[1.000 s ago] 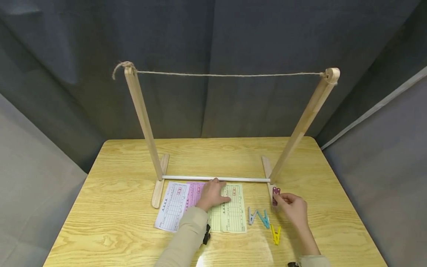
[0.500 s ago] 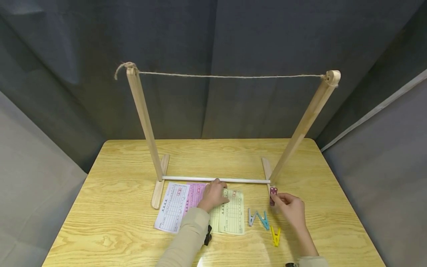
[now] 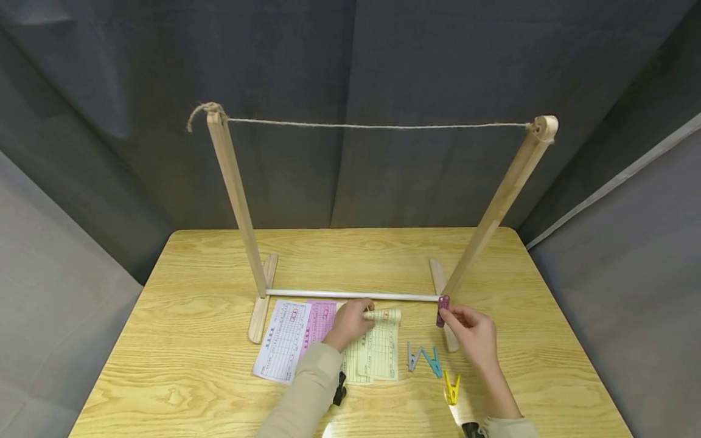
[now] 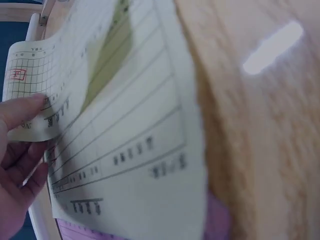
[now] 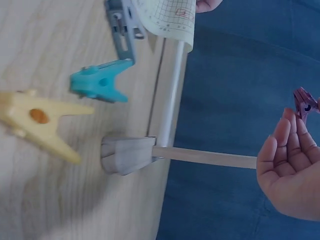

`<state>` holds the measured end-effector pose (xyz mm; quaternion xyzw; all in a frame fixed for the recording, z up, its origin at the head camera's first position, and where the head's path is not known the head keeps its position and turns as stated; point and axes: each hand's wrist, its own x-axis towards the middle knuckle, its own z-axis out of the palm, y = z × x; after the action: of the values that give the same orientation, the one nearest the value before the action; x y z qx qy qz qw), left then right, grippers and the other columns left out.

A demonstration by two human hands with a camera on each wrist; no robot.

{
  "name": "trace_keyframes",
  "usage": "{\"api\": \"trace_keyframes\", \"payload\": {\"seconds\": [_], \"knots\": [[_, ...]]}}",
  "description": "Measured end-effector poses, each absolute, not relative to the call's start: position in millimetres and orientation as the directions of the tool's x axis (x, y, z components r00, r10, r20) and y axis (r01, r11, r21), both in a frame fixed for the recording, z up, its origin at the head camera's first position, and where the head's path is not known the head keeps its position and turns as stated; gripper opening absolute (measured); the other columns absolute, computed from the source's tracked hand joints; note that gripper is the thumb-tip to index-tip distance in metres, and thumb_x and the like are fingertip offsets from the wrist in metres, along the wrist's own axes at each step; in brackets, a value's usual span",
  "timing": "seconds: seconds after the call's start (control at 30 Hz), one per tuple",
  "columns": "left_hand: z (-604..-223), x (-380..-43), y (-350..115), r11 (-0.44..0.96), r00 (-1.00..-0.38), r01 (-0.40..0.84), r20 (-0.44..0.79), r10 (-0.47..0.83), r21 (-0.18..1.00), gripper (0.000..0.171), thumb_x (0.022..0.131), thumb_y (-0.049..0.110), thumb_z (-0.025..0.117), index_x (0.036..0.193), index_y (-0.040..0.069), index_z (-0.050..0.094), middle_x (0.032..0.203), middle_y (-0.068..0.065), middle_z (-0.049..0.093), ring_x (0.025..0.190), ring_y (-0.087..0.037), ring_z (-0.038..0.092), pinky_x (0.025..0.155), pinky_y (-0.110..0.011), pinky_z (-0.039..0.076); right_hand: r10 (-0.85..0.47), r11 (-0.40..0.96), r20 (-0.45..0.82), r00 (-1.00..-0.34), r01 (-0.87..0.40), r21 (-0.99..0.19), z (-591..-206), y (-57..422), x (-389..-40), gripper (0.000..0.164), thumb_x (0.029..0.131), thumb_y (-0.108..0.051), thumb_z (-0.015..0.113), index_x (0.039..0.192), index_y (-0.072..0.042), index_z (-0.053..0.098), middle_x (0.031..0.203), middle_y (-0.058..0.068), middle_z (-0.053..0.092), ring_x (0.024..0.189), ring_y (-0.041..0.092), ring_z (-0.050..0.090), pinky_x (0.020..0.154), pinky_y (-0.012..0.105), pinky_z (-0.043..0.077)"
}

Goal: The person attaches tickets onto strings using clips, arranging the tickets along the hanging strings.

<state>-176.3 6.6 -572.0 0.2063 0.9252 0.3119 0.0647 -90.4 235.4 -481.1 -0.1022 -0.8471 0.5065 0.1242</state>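
Note:
My left hand pinches the top edge of a pale yellow printed form, thumb above and fingers beneath. Its upper end curls up off the table, as the left wrist view also shows. Another yellowish form lies under it, beside a pink form and a white form. Between thumb and fingers, my right hand holds a purple clothespin, raised in front of the right foot of the wooden stand. Grey, blue and yellow clothespins lie on the table to its left.
A wooden stand with a left post and right post carries a taut string across its top. A white rod joins the posts low down, just behind the forms. Dark curtains hang behind the table.
The pale yellow form's upper end has been lifted and curled in my left hand. My right hand has moved slightly left and away from me with the purple clothespin.

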Motion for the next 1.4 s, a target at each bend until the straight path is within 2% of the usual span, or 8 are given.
{"api": "trace_keyframes", "payload": {"seconds": [0.17, 0.33, 0.47, 0.67, 0.73, 0.93, 1.27, 1.4], "knots": [[-569.0, -177.8, 2.5, 0.621, -0.893, 0.355, 0.056, 0.447, 0.699, 0.025, 0.076, 0.008, 0.070, 0.099, 0.010, 0.061, 0.070, 0.003, 0.054, 0.056, -0.006, 0.043, 0.051, -0.019, 0.039, 0.274, 0.335, 0.118, -0.954, -0.021, -0.942, -472.7, 230.3, -91.4, 0.020, 0.084, -0.009, 0.064, 0.089, 0.010, 0.064, 0.074, 0.000, 0.067, 0.066, 0.006, 0.060, 0.058, 0.016, 0.047], [-555.6, -173.0, -3.2, 0.557, -0.887, 0.365, 0.097, 0.451, 0.745, 0.027, 0.077, 0.006, 0.069, 0.102, 0.009, 0.060, 0.062, 0.006, 0.044, 0.053, -0.005, 0.037, 0.048, -0.018, 0.036, 0.133, -0.097, 0.287, -0.949, -0.300, -0.949, -502.6, 239.9, -103.2, 0.018, 0.088, -0.009, 0.058, 0.092, 0.007, 0.064, 0.082, 0.008, 0.069, 0.073, 0.013, 0.065, 0.064, 0.019, 0.050], [-543.5, -167.4, -6.8, 0.542, -0.887, 0.364, 0.106, 0.449, 0.758, 0.028, 0.077, 0.007, 0.069, 0.104, 0.009, 0.060, 0.062, 0.006, 0.043, 0.053, -0.004, 0.036, 0.049, -0.017, 0.036, 0.070, -0.352, 0.304, -0.950, -0.309, -0.884, -501.7, 237.9, -107.2, 0.016, 0.088, -0.010, 0.058, 0.095, 0.004, 0.062, 0.087, 0.013, 0.068, 0.078, 0.018, 0.066, 0.063, 0.021, 0.051], [-527.3, -160.9, -14.9, 0.519, -0.889, 0.371, 0.133, 0.438, 0.770, 0.030, 0.078, 0.007, 0.070, 0.106, 0.009, 0.061, 0.065, 0.006, 0.043, 0.057, -0.005, 0.038, 0.051, -0.017, 0.037, 0.091, -0.363, 0.249, -0.964, -0.265, -0.893, -476.3, 224.8, -105.4, 0.018, 0.084, -0.006, 0.063, 0.100, 0.003, 0.060, 0.086, 0.010, 0.069, 0.075, 0.016, 0.066, 0.058, 0.018, 0.050], [-520.6, -159.5, -19.3, 0.507, -0.887, 0.380, 0.149, 0.437, 0.774, 0.030, 0.078, 0.007, 0.070, 0.106, 0.010, 0.061, 0.068, 0.006, 0.045, 0.060, -0.005, 0.040, 0.054, -0.018, 0.040, 0.105, -0.319, 0.232, -0.967, -0.254, -0.913, -473.1, 223.0, -106.7, 0.018, 0.084, -0.005, 0.063, 0.100, -0.001, 0.060, 0.086, 0.007, 0.069, 0.074, 0.014, 0.066, 0.057, 0.017, 0.050], [-500.3, -156.8, -34.2, 0.463, -0.872, 0.395, 0.165, 0.461, 0.794, 0.035, 0.078, 0.005, 0.070, 0.110, 0.010, 0.058, 0.072, 0.003, 0.047, 0.066, -0.009, 0.044, 0.061, -0.022, 0.043, 0.151, -0.242, 0.178, -0.972, -0.211, -0.947, -455.5, 215.9, -107.6, 0.019, 0.082, 0.004, 0.061, 0.101, 0.003, 0.057, 0.085, 0.008, 0.069, 0.071, 0.012, 0.065, 0.055, 0.017, 0.049], [-471.2, -156.1, -57.1, 0.365, -0.853, 0.458, 0.284, 0.439, 0.811, 0.068, 0.075, 0.002, 0.072, 0.134, 0.007, 0.039, 0.064, 0.002, 0.044, 0.064, -0.011, 0.044, 0.067, -0.029, 0.046, 0.107, -0.174, 0.163, -0.981, -0.180, -0.968, -437.4, 209.6, -109.7, 0.027, 0.084, 0.007, 0.058, 0.108, -0.006, 0.059, 0.086, 0.003, 0.069, 0.073, 0.013, 0.066, 0.058, 0.019, 0.049], [-459.9, -156.9, -65.7, 0.344, -0.845, 0.494, 0.348, 0.406, 0.798, 0.071, 0.073, 0.000, 0.073, 0.134, 0.004, 0.038, 0.064, 0.004, 0.048, 0.062, -0.008, 0.045, 0.067, -0.028, 0.047, 0.078, -0.183, 0.184, -0.980, -0.195, -0.963, -433.7, 209.7, -111.9, 0.031, 0.084, 0.007, 0.057, 0.111, -0.008, 0.059, 0.088, 0.004, 0.069, 0.073, 0.014, 0.066, 0.057, 0.019, 0.049]]}}
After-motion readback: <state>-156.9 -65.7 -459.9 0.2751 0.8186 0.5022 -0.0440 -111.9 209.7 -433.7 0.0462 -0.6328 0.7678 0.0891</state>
